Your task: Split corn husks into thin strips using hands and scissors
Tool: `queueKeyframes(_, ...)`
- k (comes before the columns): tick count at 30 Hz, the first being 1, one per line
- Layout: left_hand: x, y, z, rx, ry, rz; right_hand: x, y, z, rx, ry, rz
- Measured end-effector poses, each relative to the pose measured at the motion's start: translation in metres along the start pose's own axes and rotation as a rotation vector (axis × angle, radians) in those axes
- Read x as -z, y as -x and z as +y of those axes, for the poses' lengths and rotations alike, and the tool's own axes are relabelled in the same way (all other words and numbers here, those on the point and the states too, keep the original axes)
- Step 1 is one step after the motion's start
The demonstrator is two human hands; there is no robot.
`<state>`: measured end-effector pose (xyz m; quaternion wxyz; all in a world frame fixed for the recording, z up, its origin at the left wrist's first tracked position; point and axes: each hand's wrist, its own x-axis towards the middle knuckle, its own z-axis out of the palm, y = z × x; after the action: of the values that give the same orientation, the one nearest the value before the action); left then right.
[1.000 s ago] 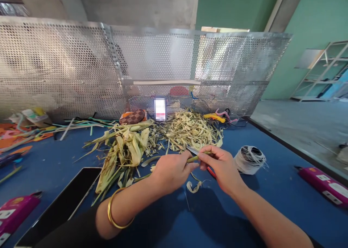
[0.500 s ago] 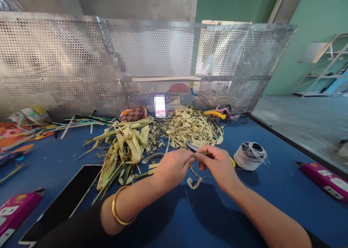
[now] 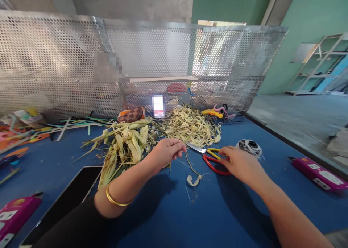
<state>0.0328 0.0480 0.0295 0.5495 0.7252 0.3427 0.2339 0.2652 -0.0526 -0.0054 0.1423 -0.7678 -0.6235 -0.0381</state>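
Observation:
My left hand (image 3: 168, 153) is closed in a pinch beside the husk pile; whatever thin piece its fingers hold is mostly hidden. Scissors (image 3: 200, 149) with one red and one yellow handle lie on the blue table, blades toward the left hand. Around the yellow handle, the fingers of my right hand (image 3: 239, 164) are curled, thumb and forefinger at the loop. Between the hands, a thin strand (image 3: 191, 164) and a curled pale husk strip (image 3: 193, 181) rest on the table. Behind the right hand, a spool of white string (image 3: 249, 146) is partly covered.
Corn husks (image 3: 130, 143) are heaped at centre left, shredded strips (image 3: 190, 126) farther back. A dark flat tablet-like panel (image 3: 67, 190) lies left. Magenta power strips (image 3: 318, 172) flank the work area. A lit phone (image 3: 158, 106) stands before the perforated metal screen (image 3: 152, 52).
My hands have parted: the left moved slightly left, the right moved right from the pinched strand to the scissors' handles. The scissors are now largely uncovered; the view shifted a little.

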Motion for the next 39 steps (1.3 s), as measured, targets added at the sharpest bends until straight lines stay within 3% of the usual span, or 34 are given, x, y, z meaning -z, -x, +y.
queueKeyframes(3,0.0,-0.001,0.0,0.058,0.119,-0.025,-0.017,0.003,0.004,0.038,0.257,-0.107)
queueKeyframes(9,-0.004,0.0,0.0,0.103,0.15,-0.074,-0.02,0.0,-0.011,0.046,0.307,-0.159)
queueKeyframes(12,-0.005,0.001,0.0,0.103,0.151,-0.072,-0.016,0.015,-0.031,0.053,0.137,-0.152)
queueKeyframes(15,-0.005,0.001,0.0,0.102,0.159,-0.062,-0.014,0.034,-0.044,0.191,-0.181,-0.134)
queueKeyframes(17,-0.006,0.001,0.0,0.115,0.164,-0.067,-0.014,0.04,-0.037,0.181,-0.17,-0.049)
queueKeyframes(19,-0.006,0.0,0.001,0.132,0.171,-0.075,-0.015,0.039,-0.02,0.084,-0.034,0.047)
queueKeyframes(21,-0.006,0.0,0.0,0.137,0.175,-0.084,-0.016,0.032,0.001,-0.002,0.104,0.034)
queueKeyframes(24,-0.006,0.0,-0.001,0.133,0.166,-0.111,-0.017,0.019,0.021,-0.017,0.109,-0.011)
queueKeyframes(30,-0.007,0.002,-0.001,0.13,0.164,-0.131,-0.026,0.004,0.015,0.031,-0.02,-0.1)
queueKeyframes(39,-0.01,0.004,-0.002,0.117,0.136,-0.15,-0.033,0.009,0.009,-0.002,-0.058,-0.06)
